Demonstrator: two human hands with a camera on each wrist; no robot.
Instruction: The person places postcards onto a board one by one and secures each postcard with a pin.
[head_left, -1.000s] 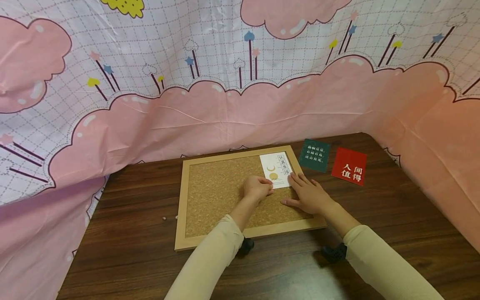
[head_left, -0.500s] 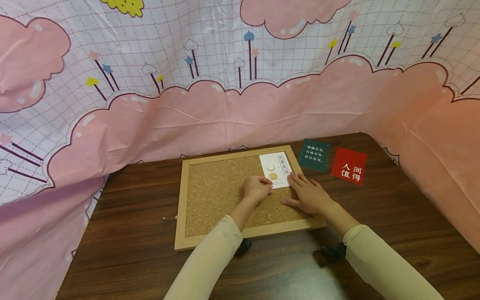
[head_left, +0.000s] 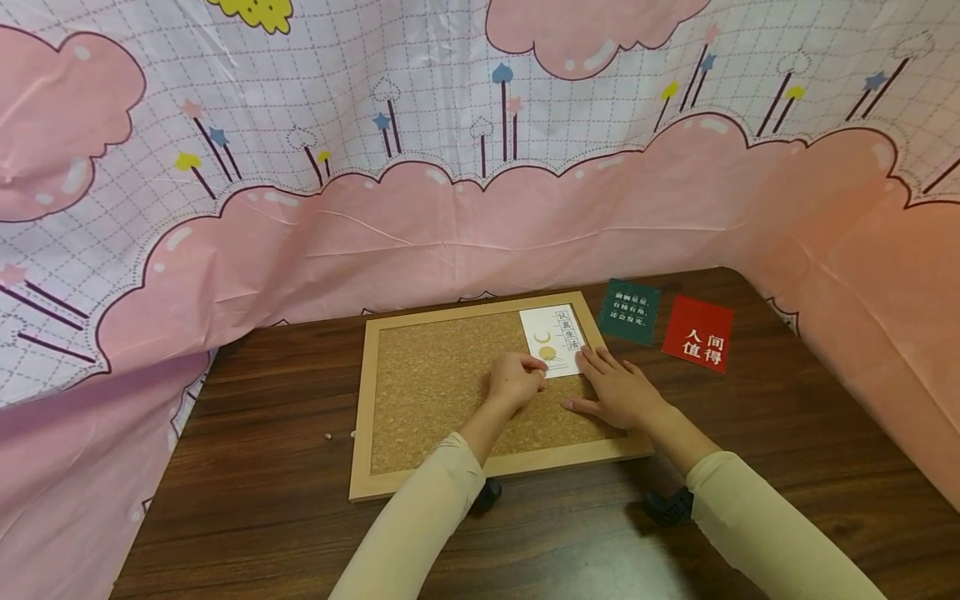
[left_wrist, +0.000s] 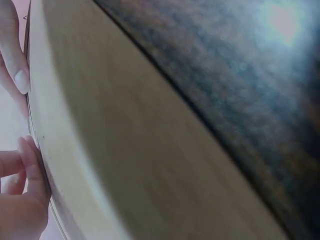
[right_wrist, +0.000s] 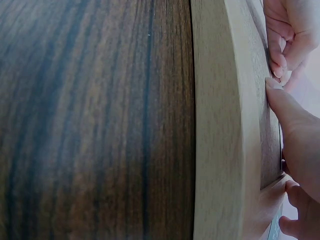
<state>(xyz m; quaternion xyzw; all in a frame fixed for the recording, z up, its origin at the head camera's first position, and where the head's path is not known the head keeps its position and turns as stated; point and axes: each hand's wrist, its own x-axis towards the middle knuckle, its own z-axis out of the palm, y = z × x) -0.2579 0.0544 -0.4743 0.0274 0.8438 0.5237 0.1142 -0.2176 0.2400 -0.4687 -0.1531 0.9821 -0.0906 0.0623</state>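
Note:
A white card [head_left: 553,342] with a gold moon drawing and boxed characters lies on the right part of the wood-framed cork board [head_left: 427,392]. At the card's lower left corner my left hand [head_left: 513,379] pinches a small pale pushpin [right_wrist: 286,77], mostly hidden by the fingertips. My right hand [head_left: 622,392] rests flat, fingers spread, on the card's lower right edge and the board's frame. Its thumb lies on the cork below the card. In the left wrist view the left fingers [left_wrist: 32,165] are bent together at the board's surface.
Right of the board, a green card [head_left: 630,312] and a red card [head_left: 699,332] lie on the dark wooden table [head_left: 255,400]. Two tiny pale pieces sit by the board's left edge, one being a small bead-like piece [head_left: 327,437]. A pink patterned cloth [head_left: 450,225] hangs behind.
Both hands stay at almost the same places on the card and board. The head view shifts very slightly; the cards and board keep their places.

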